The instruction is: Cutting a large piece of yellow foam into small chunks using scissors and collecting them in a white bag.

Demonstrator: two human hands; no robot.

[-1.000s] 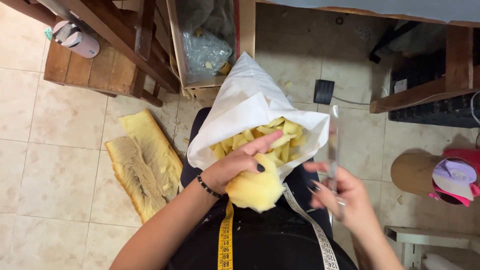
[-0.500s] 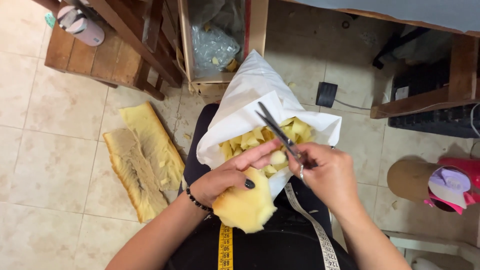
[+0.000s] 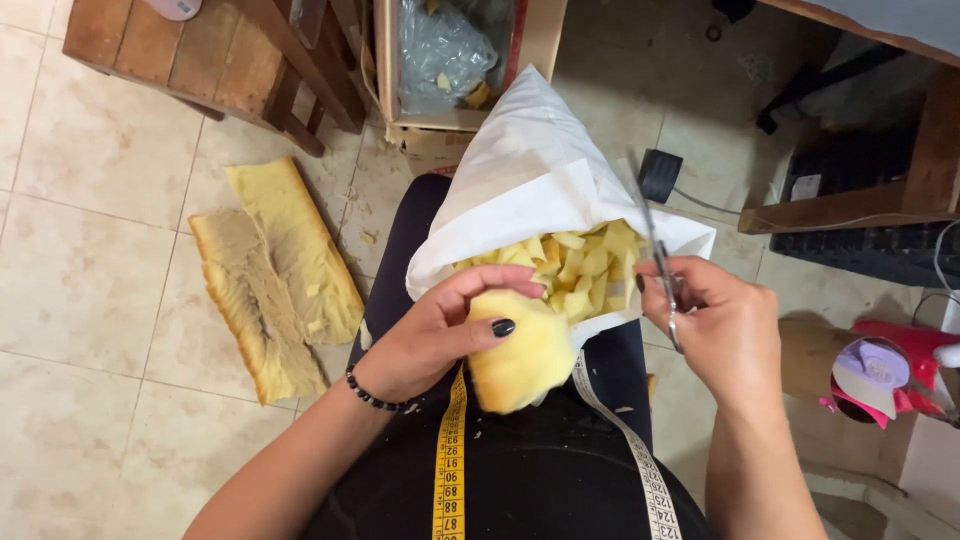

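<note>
Yellow foam is filling your left hand [image 3: 440, 335]: you are gripping a soft yellow foam chunk [image 3: 522, 358] over your lap, fingers curled across its top edge and thumb pressing its near face, so that grip is closed firmly on the foam. Your right hand [image 3: 722, 330] is wrapped tight around the handles of a pair of metal scissors [image 3: 655, 255], with the blades pointing far and up, just right of the foam; whether the blades are parted is hard to tell. Directly beyond the chunk, touching it, a white fabric bag [image 3: 530, 170] is lying open on your lap, holding a heap of small yellow foam cubes [image 3: 575, 265]. A yellow measuring tape [image 3: 450, 460] is hanging down your dark top. On the tiled floor to the left, two long yellow foam slabs [image 3: 275, 270] are lying side by side. Farther off, a cardboard box [image 3: 440, 60] is holding crumpled clear plastic.
</note>
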